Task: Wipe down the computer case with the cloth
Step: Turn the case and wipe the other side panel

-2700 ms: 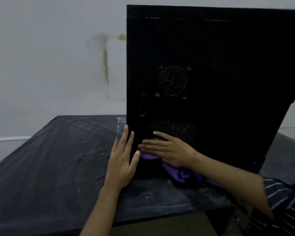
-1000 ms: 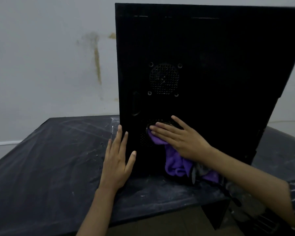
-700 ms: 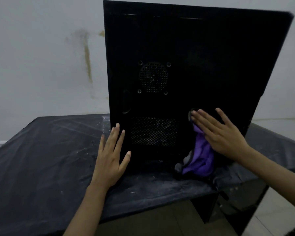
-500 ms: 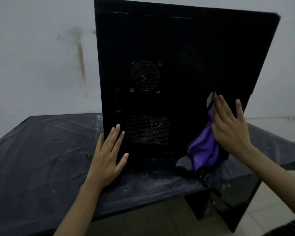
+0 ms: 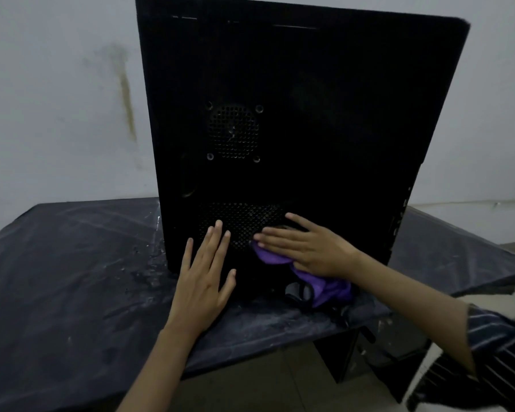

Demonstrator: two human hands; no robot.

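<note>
Fingers (image 5: 275, 234) of my right hand (image 5: 312, 251) are lying straight, pressing the cloth (image 5: 324, 285) against the computer case (image 5: 295, 129) beside its lower vent; left hand (image 5: 204, 272) is bracing flat alongside, so I'm wanting even pressure

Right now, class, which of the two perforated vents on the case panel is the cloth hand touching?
The lower, wide rectangular vent: the right hand presses the purple cloth at its lower right corner. The round vent sits higher, untouched.

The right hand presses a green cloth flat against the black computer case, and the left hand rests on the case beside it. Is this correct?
Not quite: in the head view the cloth is purple. The right hand presses it against the computer case; the left hand rests beside it.
</note>
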